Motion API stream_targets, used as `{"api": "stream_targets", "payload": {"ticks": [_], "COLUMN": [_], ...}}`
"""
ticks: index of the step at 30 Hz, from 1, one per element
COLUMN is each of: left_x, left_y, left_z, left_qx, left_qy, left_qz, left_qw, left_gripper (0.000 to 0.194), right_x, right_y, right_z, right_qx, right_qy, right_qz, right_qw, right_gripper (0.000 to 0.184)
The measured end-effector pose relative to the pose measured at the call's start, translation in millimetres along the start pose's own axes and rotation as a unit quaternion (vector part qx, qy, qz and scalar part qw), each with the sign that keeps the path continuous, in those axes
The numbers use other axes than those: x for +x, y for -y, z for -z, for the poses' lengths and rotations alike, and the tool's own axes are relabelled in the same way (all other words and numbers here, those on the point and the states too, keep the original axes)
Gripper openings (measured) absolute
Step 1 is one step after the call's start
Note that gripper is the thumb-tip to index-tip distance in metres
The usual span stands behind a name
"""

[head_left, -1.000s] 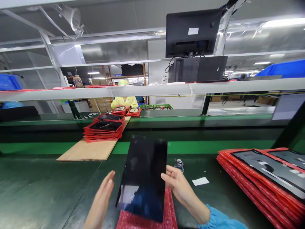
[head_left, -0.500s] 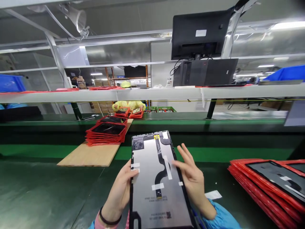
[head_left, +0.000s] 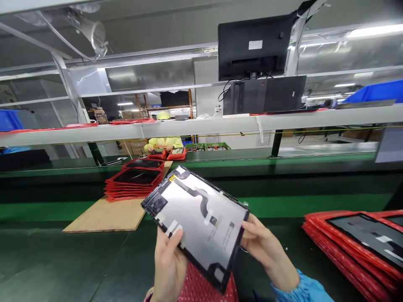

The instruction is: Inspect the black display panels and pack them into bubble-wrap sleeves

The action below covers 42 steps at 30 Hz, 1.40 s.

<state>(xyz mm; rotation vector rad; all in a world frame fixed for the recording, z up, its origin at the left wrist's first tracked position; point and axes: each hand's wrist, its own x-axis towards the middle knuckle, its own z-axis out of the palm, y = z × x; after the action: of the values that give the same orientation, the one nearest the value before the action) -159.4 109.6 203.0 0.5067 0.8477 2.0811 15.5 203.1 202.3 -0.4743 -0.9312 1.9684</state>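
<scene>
I hold a flat display panel (head_left: 197,218) in both hands, its silver back facing up, with a black flex cable and white tape strips on it. It is tilted, with one corner pointing away to the left. My left hand (head_left: 168,262) grips its near left edge, thumb on top. My right hand (head_left: 264,247) grips the right corner, fingers wrapped under it. A red bubble-wrap sheet (head_left: 201,289) lies on the bench below the panel.
A stack of red trays with panels (head_left: 355,247) lies at the right. Another red stack (head_left: 135,182) sits on a wooden board (head_left: 103,216) across the green belt (head_left: 299,203). A person in yellow (head_left: 163,142) works beyond. A monitor (head_left: 253,46) hangs overhead.
The panel was flipped from its black glass face to its silver back, then turned from upright to diagonal. My right hand went from open fingers on it to gripping its corner.
</scene>
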Motion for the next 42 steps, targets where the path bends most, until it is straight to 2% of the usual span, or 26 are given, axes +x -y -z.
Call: {"api": "stream_targets", "payload": {"ticks": [3,5,6,8,10,13,15,18,19,23,26,29,31,33,36,39,42], "left_x": [-2,0,3,10,19,29,29,24,21,15,12,4,-3,-8,-12,-12,-12], "left_y": [1,-4,-7,-11,-11,-7,-6,-10,-12,-18,-13,-3,5,10,10,-1,-13], "left_z": [3.7,12.3,18.1,30.8,41.7,47.7,44.5,37.4,35.9,32.7,26.5,17.8,13.5,11.0,8.6,7.0,7.3], "left_qx": [-0.054,-0.093,-0.099,-0.071,-0.025,0.009,0.010,0.018,0.020,0.025,0.063,0.085,0.096,0.121,0.158,0.159,0.147], "left_qy": [0.063,0.131,0.169,0.249,0.303,0.306,0.280,0.248,0.243,0.242,0.314,0.409,0.417,0.391,0.350,0.308,0.237], "left_qz": [0.023,0.097,0.145,0.232,0.272,0.287,0.296,0.312,0.317,0.343,0.369,0.377,0.391,0.403,0.384,0.327,0.249], "left_qw": [0.996,0.982,0.970,0.938,0.913,0.908,0.913,0.917,0.917,0.907,0.873,0.827,0.815,0.819,0.840,0.879,0.928], "left_gripper": [0.057,0.048,0.051,0.056,0.060,0.078,0.068,0.035,0.033,0.046,0.042,0.053,0.059,0.059,0.055,0.050,0.049], "right_x": [5,7,8,7,4,-2,-5,-6,-5,0,3,2,0,-2,0,6,11], "right_y": [5,13,19,32,44,56,60,60,59,57,56,52,50,48,46,44,41], "right_z": [-1,4,8,18,27,36,36,34,34,42,49,50,46,41,37,38,35], "right_qx": [-0.055,-0.063,-0.064,-0.080,-0.102,-0.133,-0.152,-0.174,-0.178,-0.198,-0.220,-0.242,-0.251,-0.247,-0.216,-0.157,-0.111], "right_qy": [-0.051,-0.075,-0.080,-0.091,-0.099,-0.087,-0.060,-0.015,-0.001,0.041,0.070,0.092,0.102,0.102,0.082,0.048,0.045], "right_qz": [0.077,0.106,0.110,0.112,0.105,0.078,0.052,0.024,0.019,0.002,-0.023,-0.054,-0.072,-0.084,-0.080,-0.048,-0.033], "right_qw": [0.994,0.990,0.989,0.986,0.984,0.984,0.985,0.984,0.984,0.979,0.973,0.964,0.960,0.960,0.970,0.985,0.992], "right_gripper": [0.028,0.028,0.027,0.025,0.023,0.018,0.018,0.022,0.023,0.025,0.029,0.027,0.023,0.021,0.021,0.031,0.038]}}
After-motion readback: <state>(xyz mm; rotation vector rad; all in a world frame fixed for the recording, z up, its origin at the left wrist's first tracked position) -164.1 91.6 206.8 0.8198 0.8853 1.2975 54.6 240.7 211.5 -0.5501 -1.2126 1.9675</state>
